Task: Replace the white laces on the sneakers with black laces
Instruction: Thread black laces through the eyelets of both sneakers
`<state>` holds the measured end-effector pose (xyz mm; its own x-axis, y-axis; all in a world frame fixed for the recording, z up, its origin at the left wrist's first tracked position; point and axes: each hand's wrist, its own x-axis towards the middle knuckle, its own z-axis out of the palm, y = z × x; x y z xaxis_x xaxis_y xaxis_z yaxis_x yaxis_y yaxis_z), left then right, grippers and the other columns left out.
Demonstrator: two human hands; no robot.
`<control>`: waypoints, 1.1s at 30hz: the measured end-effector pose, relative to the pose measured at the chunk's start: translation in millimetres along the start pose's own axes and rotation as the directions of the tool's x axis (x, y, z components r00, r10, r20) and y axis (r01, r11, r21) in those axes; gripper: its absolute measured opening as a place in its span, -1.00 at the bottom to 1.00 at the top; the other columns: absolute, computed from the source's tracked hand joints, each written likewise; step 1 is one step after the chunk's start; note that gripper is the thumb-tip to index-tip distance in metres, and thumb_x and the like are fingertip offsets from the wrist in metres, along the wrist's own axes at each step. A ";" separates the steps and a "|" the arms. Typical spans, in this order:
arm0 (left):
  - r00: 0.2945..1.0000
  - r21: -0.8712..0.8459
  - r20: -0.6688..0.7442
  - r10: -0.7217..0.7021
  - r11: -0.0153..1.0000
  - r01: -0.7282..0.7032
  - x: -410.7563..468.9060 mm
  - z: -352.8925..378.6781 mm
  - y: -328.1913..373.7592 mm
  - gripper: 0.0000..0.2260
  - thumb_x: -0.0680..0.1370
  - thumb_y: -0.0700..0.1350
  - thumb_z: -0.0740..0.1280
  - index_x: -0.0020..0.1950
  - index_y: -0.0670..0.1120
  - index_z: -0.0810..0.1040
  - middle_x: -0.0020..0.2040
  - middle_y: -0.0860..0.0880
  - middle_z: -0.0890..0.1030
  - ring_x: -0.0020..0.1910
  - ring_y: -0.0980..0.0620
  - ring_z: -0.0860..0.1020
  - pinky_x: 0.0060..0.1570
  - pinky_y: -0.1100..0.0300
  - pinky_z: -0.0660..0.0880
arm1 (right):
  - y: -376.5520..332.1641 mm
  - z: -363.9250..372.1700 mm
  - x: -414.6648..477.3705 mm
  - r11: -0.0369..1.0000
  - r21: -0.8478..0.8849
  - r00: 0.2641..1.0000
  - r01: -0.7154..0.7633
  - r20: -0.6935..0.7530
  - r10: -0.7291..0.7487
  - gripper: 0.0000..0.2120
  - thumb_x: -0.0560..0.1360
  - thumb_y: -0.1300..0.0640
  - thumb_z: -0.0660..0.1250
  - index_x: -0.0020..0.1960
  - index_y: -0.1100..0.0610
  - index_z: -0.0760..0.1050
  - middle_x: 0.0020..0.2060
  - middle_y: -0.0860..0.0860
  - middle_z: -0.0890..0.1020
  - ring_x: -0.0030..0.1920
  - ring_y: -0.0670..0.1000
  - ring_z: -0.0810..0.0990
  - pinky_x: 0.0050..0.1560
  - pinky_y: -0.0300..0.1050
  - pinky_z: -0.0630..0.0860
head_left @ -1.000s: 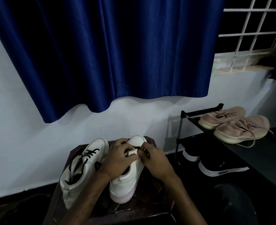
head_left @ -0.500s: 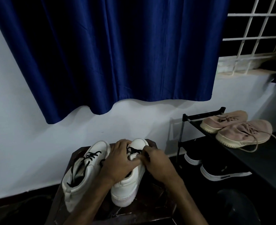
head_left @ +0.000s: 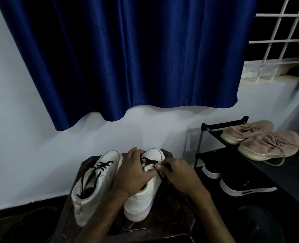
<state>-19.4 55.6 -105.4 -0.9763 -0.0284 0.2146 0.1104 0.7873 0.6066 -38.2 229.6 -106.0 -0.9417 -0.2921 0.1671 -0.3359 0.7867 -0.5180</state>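
Observation:
Two white sneakers stand on a dark wooden stool (head_left: 171, 213), toes toward the wall. The left sneaker (head_left: 94, 186) carries a black lace (head_left: 99, 168) through its eyelets. My left hand (head_left: 132, 174) grips the top of the right sneaker (head_left: 141, 202), thumb on its tongue. Black lace (head_left: 149, 162) crosses the right sneaker's front eyelets. My right hand (head_left: 178, 174) pinches the end of that black lace beside the sneaker's right eyelet row. The rest of the lacing is hidden under my hands.
A black shoe rack (head_left: 276, 172) stands at the right with two beige sneakers (head_left: 266, 142) on top and black shoes (head_left: 243, 186) below. A blue curtain (head_left: 127, 58) hangs over the white wall. A barred window (head_left: 282, 37) is at the upper right.
My left hand slid back a little, and black lacing now shows on the right sneaker's front. My right hand keeps working the lace at the eyelets. The view tilted up slightly.

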 end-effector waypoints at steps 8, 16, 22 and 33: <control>0.995 -0.054 -0.038 -0.096 0.994 0.094 -5.6 -6.1 9.8 -0.09 0.23 0.23 0.40 0.47 -0.09 0.17 0.44 -0.04 0.27 0.44 -0.01 0.21 0.34 0.17 0.22 | -1.7 -2.9 -14.3 0.979 -0.200 0.992 0.041 0.121 -0.017 -0.93 0.52 0.01 0.28 -0.01 -0.04 0.49 -0.01 0.00 0.63 0.04 0.09 0.60 -0.14 -0.12 0.38; 0.972 -0.057 -0.058 -0.229 0.973 0.226 -6.2 -6.7 12.5 -0.13 0.30 0.16 0.49 0.47 -0.07 0.14 0.40 -0.05 0.37 0.38 -0.08 0.34 0.27 0.08 0.32 | 2.1 -10.2 -9.3 0.976 -0.210 0.984 -0.057 0.154 0.091 -0.73 0.49 -0.20 0.32 0.02 -0.03 0.56 0.00 -0.03 0.65 0.04 0.04 0.61 -0.11 -0.13 0.43; 0.957 -0.059 -0.043 -0.287 0.957 0.284 -8.2 -9.5 15.1 -0.05 0.25 0.25 0.49 0.46 -0.08 0.10 0.38 -0.08 0.35 0.37 -0.10 0.36 0.25 0.06 0.35 | -20.6 14.1 -3.8 0.996 -0.083 0.996 0.040 -0.078 -0.047 -0.85 0.58 -0.01 0.21 0.05 0.05 0.46 -0.04 0.00 0.63 0.01 0.11 0.59 -0.16 -0.06 0.42; 0.943 -0.066 -0.036 -0.332 0.942 0.329 -7.2 -9.2 13.5 -0.31 0.30 0.22 0.48 0.24 -0.05 0.25 0.17 -0.03 0.51 0.20 -0.09 0.49 0.08 0.15 0.39 | 12.5 -15.1 -8.9 0.933 -0.351 0.953 -0.080 0.247 0.174 -0.70 0.47 -0.18 0.35 0.02 0.03 0.54 0.01 0.00 0.63 0.06 0.08 0.61 0.02 -0.04 0.53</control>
<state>-9.1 60.7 -91.7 -0.9501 -0.3105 0.0287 -0.2051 0.6915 0.6926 -34.3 250.2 -101.2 -0.9513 -0.2757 -0.1381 -0.2453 0.9480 -0.2026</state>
